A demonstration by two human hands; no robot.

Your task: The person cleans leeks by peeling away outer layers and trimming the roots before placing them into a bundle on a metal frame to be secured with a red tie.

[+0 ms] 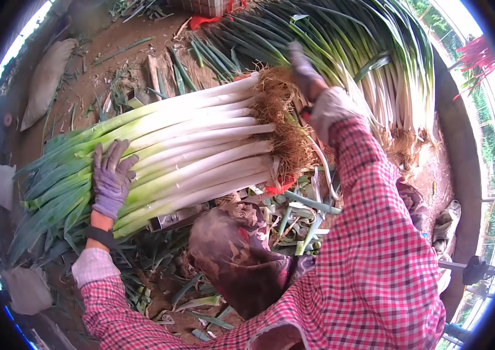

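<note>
A thick bundle of leeks (200, 134) lies across in front of me, white stalks side by side, green tops to the left and brown roots (285, 119) to the right. My left hand (113, 178), in a purple-grey glove, rests on the greener part of the stalks with its fingers apart. Beyond the root end, my right hand (304, 70) is gloved too and smeared by motion. It is between the roots and a second pile of leeks (387, 70) at the upper right. Whether its fingers hold anything is not visible.
Leaf scraps (305, 224) litter the brown ground around my knee (224, 245). A crate (203, 6) stands at the top edge, with red material beside it. Pale sacks (49, 81) lie at the left. A low curved wall (463, 151) runs along the right.
</note>
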